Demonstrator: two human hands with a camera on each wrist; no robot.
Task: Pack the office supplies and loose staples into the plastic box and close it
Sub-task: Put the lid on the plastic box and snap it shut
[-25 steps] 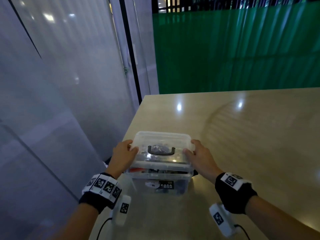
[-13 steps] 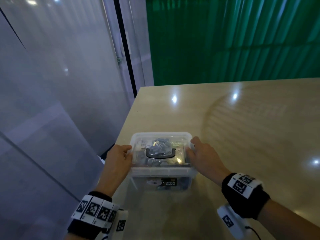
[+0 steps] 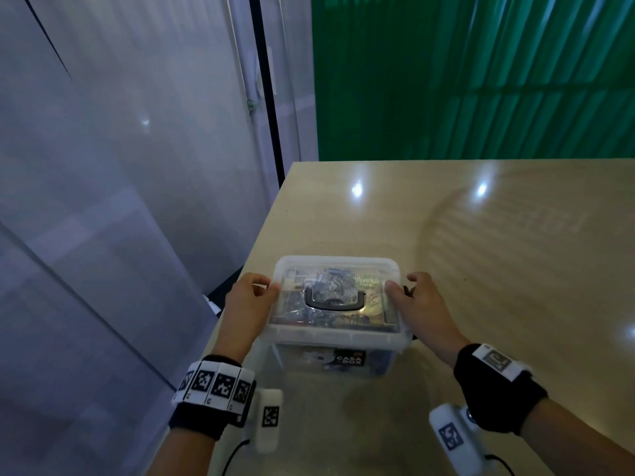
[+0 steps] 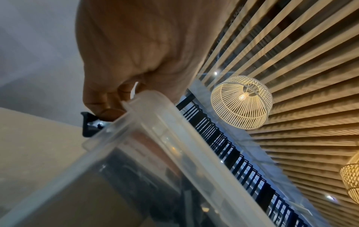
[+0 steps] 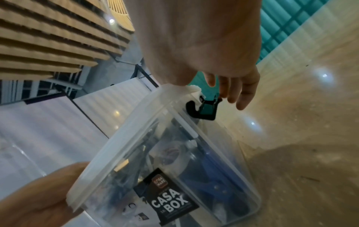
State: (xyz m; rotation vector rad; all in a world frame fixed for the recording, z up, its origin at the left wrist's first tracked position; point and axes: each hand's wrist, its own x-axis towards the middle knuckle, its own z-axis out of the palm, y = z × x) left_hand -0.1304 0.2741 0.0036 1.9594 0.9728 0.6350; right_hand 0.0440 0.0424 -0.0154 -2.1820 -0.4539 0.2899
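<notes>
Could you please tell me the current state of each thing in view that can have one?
plastic box: upright on the table, supplies inside.
lid: seated on the box.
handle: folded flat on the lid.
right latch: swung out, not clipped.
left latch: sticking out, seemingly unclipped.
left hand: thumb on lid's edge.
right hand: thumb on lid, fingers by latch.

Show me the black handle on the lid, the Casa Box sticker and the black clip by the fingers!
black handle [image 3: 332, 301]: head view, middle of its bar.
Casa Box sticker [image 5: 168, 199]: right wrist view, on the white letters.
black clip [image 5: 205, 109]: right wrist view, its open frame.
</notes>
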